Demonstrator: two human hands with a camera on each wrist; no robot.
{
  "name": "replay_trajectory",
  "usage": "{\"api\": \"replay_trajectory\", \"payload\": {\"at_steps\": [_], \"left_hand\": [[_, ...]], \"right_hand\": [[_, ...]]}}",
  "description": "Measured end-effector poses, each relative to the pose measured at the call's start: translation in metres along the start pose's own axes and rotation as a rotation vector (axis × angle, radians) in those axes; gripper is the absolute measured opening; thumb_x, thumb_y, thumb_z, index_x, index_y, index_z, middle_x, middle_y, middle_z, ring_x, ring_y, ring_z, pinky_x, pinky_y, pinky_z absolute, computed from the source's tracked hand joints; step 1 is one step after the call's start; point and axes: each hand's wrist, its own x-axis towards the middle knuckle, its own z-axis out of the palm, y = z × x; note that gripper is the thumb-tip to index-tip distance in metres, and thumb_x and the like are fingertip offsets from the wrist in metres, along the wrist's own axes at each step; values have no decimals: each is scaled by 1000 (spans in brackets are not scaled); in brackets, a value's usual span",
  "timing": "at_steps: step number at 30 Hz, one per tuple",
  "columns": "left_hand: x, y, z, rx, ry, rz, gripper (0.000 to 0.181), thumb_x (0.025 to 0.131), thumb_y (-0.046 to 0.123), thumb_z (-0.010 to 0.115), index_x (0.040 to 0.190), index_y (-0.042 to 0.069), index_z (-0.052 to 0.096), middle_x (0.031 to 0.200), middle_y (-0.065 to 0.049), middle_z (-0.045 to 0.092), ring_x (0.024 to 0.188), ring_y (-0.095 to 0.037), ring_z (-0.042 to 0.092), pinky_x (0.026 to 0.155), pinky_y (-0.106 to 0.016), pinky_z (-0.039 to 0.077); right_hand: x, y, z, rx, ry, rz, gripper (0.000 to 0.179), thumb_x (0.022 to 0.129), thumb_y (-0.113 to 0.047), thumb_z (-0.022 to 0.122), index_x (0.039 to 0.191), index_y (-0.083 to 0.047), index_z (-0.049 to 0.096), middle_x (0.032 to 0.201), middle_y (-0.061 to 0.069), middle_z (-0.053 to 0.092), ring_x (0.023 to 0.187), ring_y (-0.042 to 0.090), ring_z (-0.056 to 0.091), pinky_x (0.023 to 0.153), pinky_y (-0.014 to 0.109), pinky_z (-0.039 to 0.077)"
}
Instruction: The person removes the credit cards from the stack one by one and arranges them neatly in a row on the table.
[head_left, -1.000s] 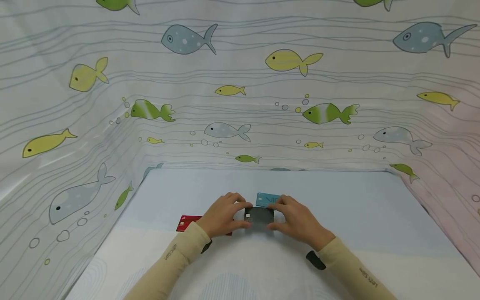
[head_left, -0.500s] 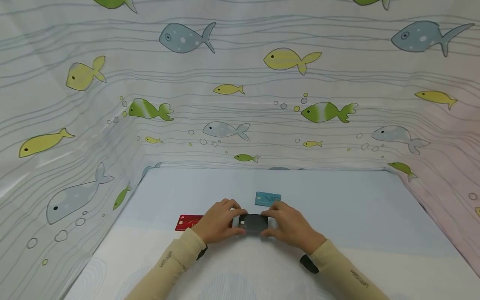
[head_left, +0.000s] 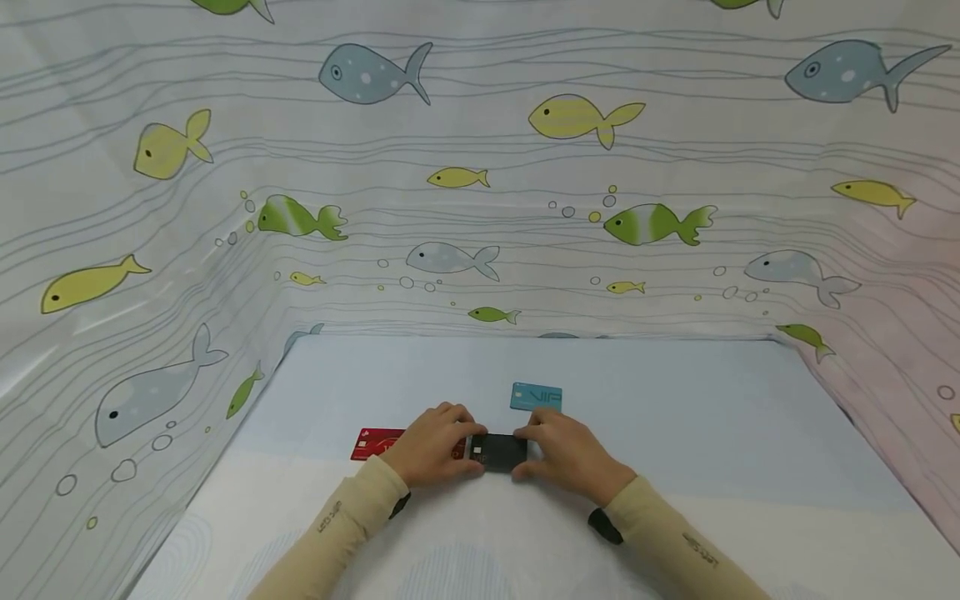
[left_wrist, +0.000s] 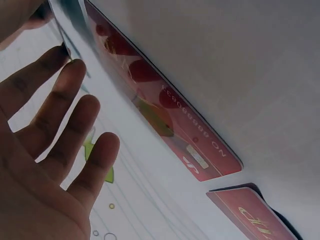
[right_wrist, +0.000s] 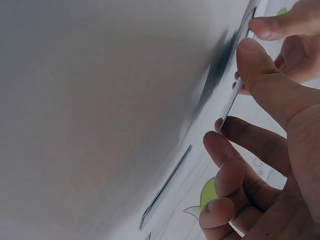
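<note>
Both hands hold a black card [head_left: 501,453] with a small chip, one at each short end. My left hand [head_left: 433,446] pinches its left end between thumb and fingertips; in the left wrist view the other fingers of that hand [left_wrist: 60,130] are spread. My right hand [head_left: 573,454] pinches the right end. In the right wrist view the card [right_wrist: 231,104] shows as a thin edge beside the right hand [right_wrist: 270,150], a little above the surface. Red cards lie by the left hand: one card [left_wrist: 165,102] with printed numbers, another card [left_wrist: 252,212] with gold lettering. The left hand partly covers the red in the head view.
A blue card [head_left: 536,396] marked VIP lies flat just beyond the right hand. All of it rests on a pale blue and white tabletop [head_left: 675,400]. Fish-patterned sheeting [head_left: 525,167] rises at the back and on both sides.
The black card, with both hands on it, has moved left and toward the person. More of the blue card shows now. The red and blue cards stay where they were.
</note>
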Motion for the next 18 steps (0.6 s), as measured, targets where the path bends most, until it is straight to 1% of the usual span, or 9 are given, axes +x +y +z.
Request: {"api": "replay_trajectory", "payload": {"at_steps": [3,9,12,18], "left_hand": [[0,-1,0,-4,-12,-10,48,86,45,80,124,17,72,111,2,62,107,-18,54,91,-38,50],[1,-3,1,-4,-37,-23,48,86,47,79,123,17,72,110,2,62,106,-18,54,90,-37,50],[2,-5,1,-1,-42,-21,48,86,48,79,123,18,72,110,2,63,105,-17,54,90,-37,50],[5,-5,-2,-28,-57,-6,47,85,42,82,121,14,73,109,-1,64,105,-20,54,88,-39,50]], "right_hand": [[3,-1,1,-7,-15,7,59,73,-50,88,116,-11,77,99,-4,60,84,9,54,74,28,53],[5,-2,2,21,-45,21,57,75,-47,88,116,-10,77,99,-2,60,83,10,53,74,29,53],[6,-2,2,34,-58,33,57,75,-47,88,116,-9,77,99,-1,60,83,11,53,74,30,53],[7,-1,3,35,-79,48,58,74,-48,88,116,-9,77,99,-1,60,84,11,52,73,29,51]]}}
